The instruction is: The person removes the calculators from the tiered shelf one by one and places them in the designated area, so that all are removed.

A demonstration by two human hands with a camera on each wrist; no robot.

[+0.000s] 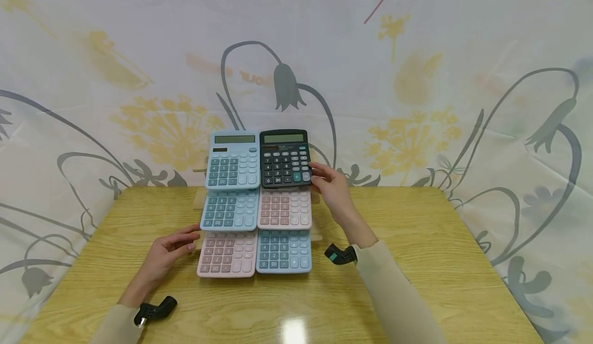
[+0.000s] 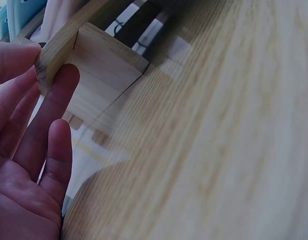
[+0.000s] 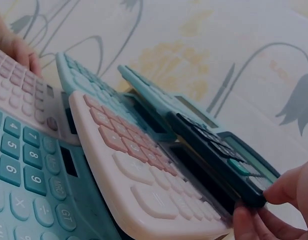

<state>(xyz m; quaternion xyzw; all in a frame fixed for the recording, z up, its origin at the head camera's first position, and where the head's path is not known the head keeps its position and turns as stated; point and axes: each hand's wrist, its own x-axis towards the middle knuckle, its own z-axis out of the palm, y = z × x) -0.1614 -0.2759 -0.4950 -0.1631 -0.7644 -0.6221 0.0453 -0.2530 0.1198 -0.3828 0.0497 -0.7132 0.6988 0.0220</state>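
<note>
My right hand [image 1: 332, 187] pinches the lower right corner of a black calculator [image 1: 285, 159], thumb on its face side and fingers beneath, as the right wrist view shows. This calculator sits in the top row of a stepped wooden stand [image 2: 106, 65], beside a light blue calculator [image 1: 233, 159]. Below them, the middle row has a blue calculator [image 1: 230, 210] and a pink calculator [image 1: 284, 209]. A pink calculator [image 1: 227, 255] and a blue calculator [image 1: 284, 252] form the bottom row. At the stand's left side, my left hand [image 2: 29, 150] grips the wooden edge between thumb and fingers.
The stand rests on a wood-grain table [image 1: 398, 261]. Close behind hangs a pale cloth [image 1: 324, 50] printed with grey and yellow flowers. Black devices are strapped to the left wrist [image 1: 155, 310] and the right wrist [image 1: 340, 255].
</note>
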